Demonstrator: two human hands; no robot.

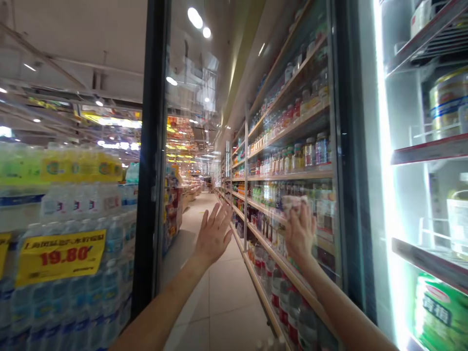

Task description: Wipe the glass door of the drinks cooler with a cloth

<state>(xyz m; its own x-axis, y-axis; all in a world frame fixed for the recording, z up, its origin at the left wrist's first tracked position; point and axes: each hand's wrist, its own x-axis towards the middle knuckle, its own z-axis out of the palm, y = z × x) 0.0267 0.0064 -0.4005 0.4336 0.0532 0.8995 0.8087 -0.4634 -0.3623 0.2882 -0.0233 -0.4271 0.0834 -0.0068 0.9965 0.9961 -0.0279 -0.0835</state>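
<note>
A glass fridge door (pixel 190 146) with a black frame stands swung out in front of me. My left hand (pixel 214 236) is raised flat toward the glass with its fingers spread and nothing in it. To its right, my right hand (pixel 300 236) is up against the same pane. Its fingers are pressed on a whitish crumpled cloth (pixel 292 203), which is blurred. Through the glass I see a shop aisle and long shelves of bottled drinks (pixel 288 156).
The lit fridge interior (pixel 405 204) on the right holds cans (pixel 448 105) and green packs (pixel 440 312) on wire shelves. Shrink-wrapped water bottles (pixel 87 273) with a yellow 19.80 price tag (pixel 60 256) are stacked on the left. The tiled aisle floor (pixel 226 292) runs ahead.
</note>
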